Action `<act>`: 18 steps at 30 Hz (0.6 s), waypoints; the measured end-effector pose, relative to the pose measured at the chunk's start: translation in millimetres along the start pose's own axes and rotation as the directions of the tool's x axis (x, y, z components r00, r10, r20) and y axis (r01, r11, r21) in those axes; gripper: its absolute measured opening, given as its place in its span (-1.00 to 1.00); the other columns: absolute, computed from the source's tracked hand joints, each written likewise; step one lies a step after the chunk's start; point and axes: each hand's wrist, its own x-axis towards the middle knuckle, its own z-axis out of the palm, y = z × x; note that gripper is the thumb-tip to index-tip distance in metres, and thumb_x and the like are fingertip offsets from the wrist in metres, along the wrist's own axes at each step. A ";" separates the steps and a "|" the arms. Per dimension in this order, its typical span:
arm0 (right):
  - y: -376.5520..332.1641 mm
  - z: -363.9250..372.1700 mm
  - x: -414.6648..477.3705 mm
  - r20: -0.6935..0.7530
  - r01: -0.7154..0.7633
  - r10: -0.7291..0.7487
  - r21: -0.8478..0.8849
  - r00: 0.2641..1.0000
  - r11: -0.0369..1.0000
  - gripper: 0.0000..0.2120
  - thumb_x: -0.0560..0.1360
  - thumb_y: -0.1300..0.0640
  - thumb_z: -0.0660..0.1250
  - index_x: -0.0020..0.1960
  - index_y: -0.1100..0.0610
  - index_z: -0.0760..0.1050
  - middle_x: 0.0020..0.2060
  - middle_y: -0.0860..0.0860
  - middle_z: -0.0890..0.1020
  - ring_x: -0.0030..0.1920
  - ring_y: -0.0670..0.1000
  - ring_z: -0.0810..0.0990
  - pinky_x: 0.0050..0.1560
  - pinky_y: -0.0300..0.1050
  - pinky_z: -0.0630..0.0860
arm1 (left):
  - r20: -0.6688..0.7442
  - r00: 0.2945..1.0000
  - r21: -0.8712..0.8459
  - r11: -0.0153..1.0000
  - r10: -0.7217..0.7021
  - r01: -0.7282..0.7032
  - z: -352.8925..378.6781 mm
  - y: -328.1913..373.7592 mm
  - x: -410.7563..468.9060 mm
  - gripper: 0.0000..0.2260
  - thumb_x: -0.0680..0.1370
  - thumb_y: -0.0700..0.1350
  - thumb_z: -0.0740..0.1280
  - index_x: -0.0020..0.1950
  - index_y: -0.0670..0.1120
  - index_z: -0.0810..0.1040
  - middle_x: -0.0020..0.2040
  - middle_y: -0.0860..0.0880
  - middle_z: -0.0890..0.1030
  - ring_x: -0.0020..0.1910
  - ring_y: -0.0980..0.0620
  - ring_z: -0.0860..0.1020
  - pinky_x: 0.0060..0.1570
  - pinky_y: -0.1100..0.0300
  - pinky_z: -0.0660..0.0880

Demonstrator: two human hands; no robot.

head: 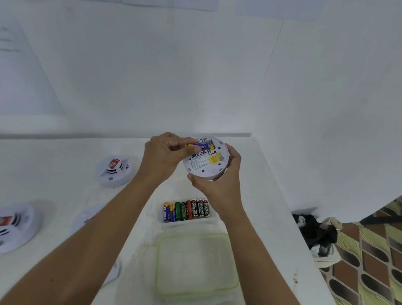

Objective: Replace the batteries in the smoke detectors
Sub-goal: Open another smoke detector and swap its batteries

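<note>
My right hand (219,185) grips a round white smoke detector (206,163) from below and the right, held above the table with its back facing me. A yellow label and printed text show on that back. My left hand (165,153) pinches a blue and yellow battery (199,146) at the detector's battery slot, where another blue battery lies. Below the hands, a small clear tray (165,223) holds several batteries (187,210) in a row: blue, green, red and black.
Two more white smoke detectors rest face up on the white table (48,188), one at mid left (114,170), one at far left (9,227). A white round cover (86,218) peeks out beside my left forearm. A clear green-rimmed lid (197,264) lies near me. The table edge runs along the right.
</note>
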 end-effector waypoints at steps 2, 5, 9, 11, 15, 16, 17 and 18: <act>-0.4 -0.8 -1.6 0.002 0.001 -0.001 0.004 1.000 1.000 -0.13 0.25 0.45 0.60 0.40 0.07 0.26 0.21 -0.13 0.52 0.17 -0.20 0.59 0.15 -0.07 0.63 | 0.078 0.997 0.070 0.997 0.017 -0.022 -4.9 1.0 -1.3 -0.88 0.48 0.00 0.45 -0.02 0.21 0.66 -0.14 0.06 0.64 -0.16 0.11 0.58 -0.18 0.10 0.52; -0.8 -2.2 -3.9 0.011 -0.002 0.002 0.008 1.000 1.000 -0.13 0.26 0.45 0.60 0.41 0.07 0.26 0.20 -0.14 0.52 0.17 -0.20 0.58 0.12 -0.06 0.64 | 0.180 0.984 0.122 0.992 -0.004 -0.018 -13.2 0.8 -3.3 -0.85 0.54 0.00 0.39 0.06 0.21 0.65 -0.07 0.03 0.63 -0.08 -0.01 0.58 -0.08 -0.07 0.55; -2.7 -2.6 -8.0 0.031 -0.013 0.012 0.019 0.999 1.000 -0.14 0.28 0.45 0.60 0.41 0.06 0.26 0.21 -0.15 0.52 0.17 -0.23 0.58 0.10 -0.05 0.66 | 0.209 0.978 0.007 1.000 -0.019 0.018 -20.3 3.4 -5.9 -0.83 0.51 0.00 0.40 0.08 0.14 0.68 0.04 -0.02 0.61 0.06 -0.04 0.59 0.04 -0.05 0.57; -5.3 -2.5 -9.3 0.048 -0.020 0.018 0.039 0.999 0.999 -0.14 0.29 0.46 0.59 0.42 0.06 0.26 0.20 -0.15 0.52 0.17 -0.23 0.59 0.06 -0.02 0.67 | 0.189 0.977 -0.081 0.991 -0.093 0.110 -22.3 3.6 -6.7 -0.72 0.44 0.06 0.44 0.15 0.11 0.66 0.11 -0.04 0.60 0.10 -0.07 0.60 0.05 -0.07 0.58; -7.0 -3.8 -8.5 0.048 -0.006 0.004 0.036 0.999 0.999 -0.16 0.29 0.48 0.58 0.41 0.07 0.28 0.19 -0.18 0.53 0.18 -0.24 0.58 0.10 -0.01 0.67 | 0.315 0.909 -0.246 0.901 -0.274 0.357 -20.9 2.7 -8.3 -0.55 0.44 0.06 0.42 0.22 -0.18 0.59 0.12 -0.18 0.66 0.09 -0.14 0.62 0.15 -0.06 0.53; -6.3 -4.0 -8.1 0.045 0.003 -0.005 0.029 0.999 1.000 -0.16 0.28 0.48 0.58 0.40 0.06 0.29 0.19 -0.19 0.53 0.19 -0.23 0.58 0.12 -0.01 0.66 | 0.353 0.886 -0.289 0.866 -0.300 0.408 -19.8 5.1 -9.6 -0.56 0.46 0.04 0.39 0.18 -0.25 0.59 0.10 -0.21 0.67 0.05 -0.12 0.62 0.17 -0.04 0.54; -5.9 -4.0 -8.3 0.045 0.007 -0.008 0.024 0.999 1.000 -0.16 0.28 0.48 0.58 0.39 0.05 0.29 0.18 -0.22 0.54 0.20 -0.22 0.57 0.13 0.00 0.66 | 0.372 0.871 -0.319 0.837 -0.321 0.445 -18.8 7.6 -10.1 -0.58 0.47 0.02 0.38 0.16 -0.29 0.59 0.07 -0.21 0.68 0.02 -0.10 0.63 0.15 0.00 0.56; -5.1 -3.9 -8.3 0.047 0.008 -0.009 0.021 0.999 1.000 -0.17 0.28 0.48 0.59 0.39 0.04 0.29 0.16 -0.25 0.54 0.21 -0.21 0.57 0.12 0.02 0.66 | 0.376 0.863 -0.339 0.816 -0.339 0.468 -18.1 9.6 -10.1 -0.59 0.47 0.01 0.37 0.14 -0.30 0.59 0.05 -0.21 0.69 0.00 -0.08 0.64 0.11 0.04 0.59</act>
